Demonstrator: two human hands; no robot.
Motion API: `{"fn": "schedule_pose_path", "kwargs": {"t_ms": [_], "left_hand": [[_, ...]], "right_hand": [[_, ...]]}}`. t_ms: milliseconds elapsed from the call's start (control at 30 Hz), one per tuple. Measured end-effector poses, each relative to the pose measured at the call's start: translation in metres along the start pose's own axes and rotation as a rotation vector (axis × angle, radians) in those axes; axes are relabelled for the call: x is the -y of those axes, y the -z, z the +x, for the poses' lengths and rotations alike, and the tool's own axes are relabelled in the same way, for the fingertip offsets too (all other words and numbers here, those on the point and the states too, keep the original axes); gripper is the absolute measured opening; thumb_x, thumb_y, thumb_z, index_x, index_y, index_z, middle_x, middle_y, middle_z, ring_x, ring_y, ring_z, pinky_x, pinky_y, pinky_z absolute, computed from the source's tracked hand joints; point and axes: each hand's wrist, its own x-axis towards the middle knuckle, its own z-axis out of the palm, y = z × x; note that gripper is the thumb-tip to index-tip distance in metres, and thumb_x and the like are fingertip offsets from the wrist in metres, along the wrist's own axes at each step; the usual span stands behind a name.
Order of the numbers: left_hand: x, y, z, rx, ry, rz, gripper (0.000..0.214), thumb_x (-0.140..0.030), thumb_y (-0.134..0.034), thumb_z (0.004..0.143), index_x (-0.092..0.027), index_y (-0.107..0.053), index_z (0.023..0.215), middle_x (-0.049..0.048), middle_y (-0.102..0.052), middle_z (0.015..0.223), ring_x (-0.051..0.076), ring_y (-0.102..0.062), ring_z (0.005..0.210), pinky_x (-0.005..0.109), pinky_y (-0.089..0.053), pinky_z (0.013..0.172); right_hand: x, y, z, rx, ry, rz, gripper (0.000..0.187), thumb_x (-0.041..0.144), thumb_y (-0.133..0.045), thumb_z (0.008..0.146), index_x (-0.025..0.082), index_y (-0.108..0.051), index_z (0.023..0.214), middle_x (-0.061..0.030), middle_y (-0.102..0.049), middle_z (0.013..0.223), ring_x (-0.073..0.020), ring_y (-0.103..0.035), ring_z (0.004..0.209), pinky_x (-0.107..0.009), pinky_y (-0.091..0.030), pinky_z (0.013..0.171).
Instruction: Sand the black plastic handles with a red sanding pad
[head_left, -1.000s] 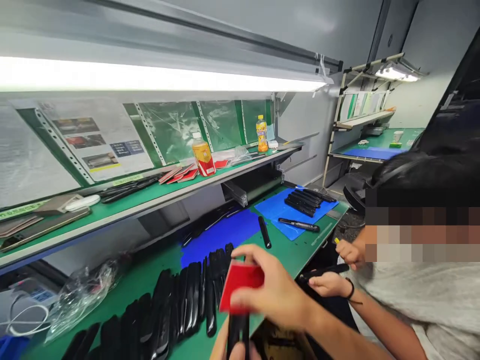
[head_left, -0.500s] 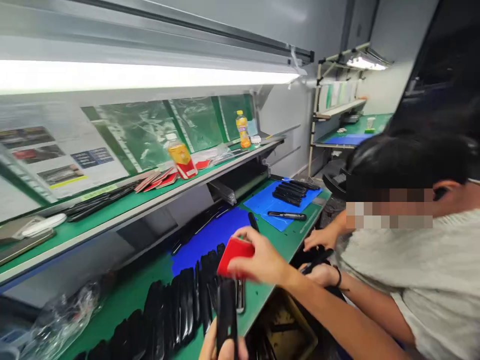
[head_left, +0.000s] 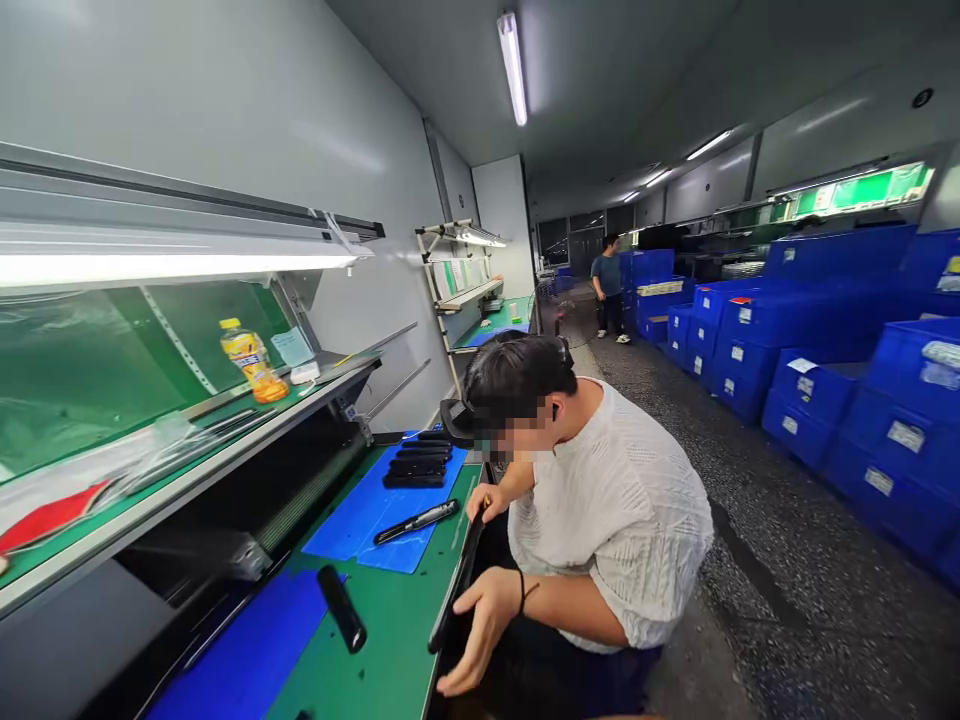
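Note:
Neither of my hands can be made out in the head view. Nearest to me on the green bench (head_left: 375, 640), a black cylindrical piece (head_left: 341, 608) lies partly over a blue sheet (head_left: 247, 650). Farther along, a long black piece with a shiny face (head_left: 416, 522) rests on a second blue sheet (head_left: 337, 530). Behind it several black pieces (head_left: 420, 465) lie side by side. A red flat piece (head_left: 56, 520) is on the shelf at the left.
A co-worker (head_left: 615, 510) sits at the bench's right edge, handling a long dark piece (head_left: 457, 590). On the shelf (head_left: 187, 470) stands an orange drink bottle (head_left: 253, 362). Blue bins (head_left: 810, 330) are stacked across the aisle, where another person (head_left: 609, 285) stands.
The view has swung right and up. My hands, one with a red flat pad and one with a black piece, have left view. The co-worker's hands are now more visible.

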Motion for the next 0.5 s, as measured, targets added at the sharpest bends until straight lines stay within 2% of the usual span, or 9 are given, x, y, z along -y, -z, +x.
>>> {"fn": "schedule_pose_path", "kwargs": {"t_ms": [33,100,167,233,300,400,500], "left_hand": [[0.004,-0.016,0.009,-0.038,0.022,0.000,0.059,-0.072,-0.065,0.072,-0.052,-0.056,0.126,0.0048,-0.071,0.071,0.036,-0.071,0.063,0.030,-0.041,0.030],[0.012,-0.043,0.024,-0.098,0.044,-0.024,0.042,-0.064,-0.064,0.078,-0.044,-0.063,0.115,0.0033,-0.067,0.065,0.028,-0.070,0.060,0.023,-0.035,0.031],[0.016,-0.057,0.035,-0.070,0.026,-0.090,0.020,-0.052,-0.059,0.088,-0.035,-0.066,0.094,0.0004,-0.058,0.057,0.020,-0.065,0.054,0.018,-0.030,0.035],[0.017,-0.057,0.044,-0.013,0.022,-0.145,0.023,-0.040,-0.056,0.092,-0.027,-0.059,0.072,-0.0029,-0.047,0.049,0.013,-0.054,0.042,0.016,-0.024,0.036],[0.013,-0.045,0.051,0.063,0.031,-0.198,0.030,-0.027,-0.062,0.088,-0.022,-0.050,0.061,-0.0056,-0.041,0.045,0.009,-0.042,0.035,0.016,-0.020,0.037],[0.001,-0.023,0.057,0.178,0.056,-0.262,0.030,-0.015,-0.066,0.083,-0.017,-0.050,0.057,-0.0074,-0.042,0.044,0.006,-0.034,0.032,0.016,-0.018,0.039],[-0.015,-0.015,0.054,0.272,0.099,-0.351,0.030,-0.007,-0.058,0.087,-0.015,-0.052,0.059,-0.0083,-0.044,0.046,0.005,-0.037,0.033,0.014,-0.019,0.042]], "right_hand": [[-0.001,0.019,-0.007,-0.036,0.029,-0.023,0.033,0.049,-0.060,0.094,0.019,-0.064,0.108,-0.0013,-0.067,0.097,-0.0147,-0.067,0.077,-0.032,-0.057,0.068],[0.000,0.046,-0.019,-0.119,0.100,-0.080,0.035,0.046,-0.048,0.101,0.016,-0.066,0.107,-0.0039,-0.067,0.107,-0.0166,-0.067,0.091,-0.036,-0.057,0.079],[0.006,0.054,-0.026,-0.189,0.173,-0.128,0.036,0.048,-0.048,0.100,0.018,-0.067,0.108,-0.0052,-0.067,0.111,-0.0185,-0.066,0.095,-0.039,-0.057,0.081],[0.017,0.044,-0.029,-0.237,0.244,-0.166,0.033,0.046,-0.055,0.097,0.019,-0.066,0.112,-0.0069,-0.068,0.112,-0.0192,-0.067,0.093,-0.038,-0.059,0.078],[0.031,0.022,-0.029,-0.263,0.315,-0.208,0.028,0.041,-0.056,0.098,0.021,-0.067,0.114,-0.0053,-0.067,0.118,-0.0196,-0.067,0.097,-0.034,-0.058,0.079],[0.052,-0.016,-0.030,-0.276,0.401,-0.283,0.021,0.038,-0.060,0.096,0.029,-0.068,0.113,-0.0022,-0.064,0.128,-0.0203,-0.065,0.105,-0.032,-0.058,0.081],[0.070,-0.041,-0.036,-0.286,0.431,-0.376,0.020,0.037,-0.058,0.097,0.027,-0.067,0.112,-0.0058,-0.065,0.127,-0.0180,-0.065,0.101,-0.034,-0.058,0.084]]}}
